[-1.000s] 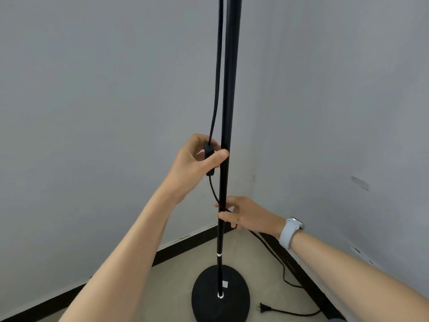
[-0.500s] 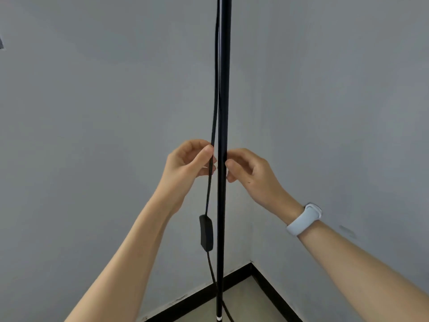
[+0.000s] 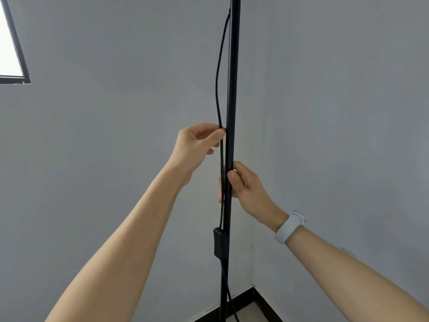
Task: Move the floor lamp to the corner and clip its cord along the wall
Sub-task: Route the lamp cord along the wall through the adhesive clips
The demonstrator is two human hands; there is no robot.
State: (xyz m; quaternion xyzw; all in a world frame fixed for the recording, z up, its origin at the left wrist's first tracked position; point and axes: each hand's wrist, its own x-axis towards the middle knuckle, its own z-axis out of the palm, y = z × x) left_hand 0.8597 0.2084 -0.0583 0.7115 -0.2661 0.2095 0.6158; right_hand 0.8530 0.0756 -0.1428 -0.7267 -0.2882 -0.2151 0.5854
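Note:
The black lamp pole point(image 3: 232, 77) stands upright in the room corner, running out of view at top and bottom. Its thin black cord point(image 3: 218, 89) hangs along the pole's left side, with an inline switch point(image 3: 220, 243) lower down. My left hand point(image 3: 197, 145) pinches the cord against the pole at mid height. Just below it, my right hand point(image 3: 246, 184), with a pale wristband, wraps around both pole and cord. The lamp base and plug are out of view.
Two grey walls meet right behind the pole. A black baseboard point(image 3: 262, 303) and a strip of pale floor show at the bottom. A window corner point(image 3: 11, 54) sits at the upper left.
The view has tilted upward, so the base and plug left the frame. My left hand slid up the cord off the switch. My right hand rose and closed around the pole and cord.

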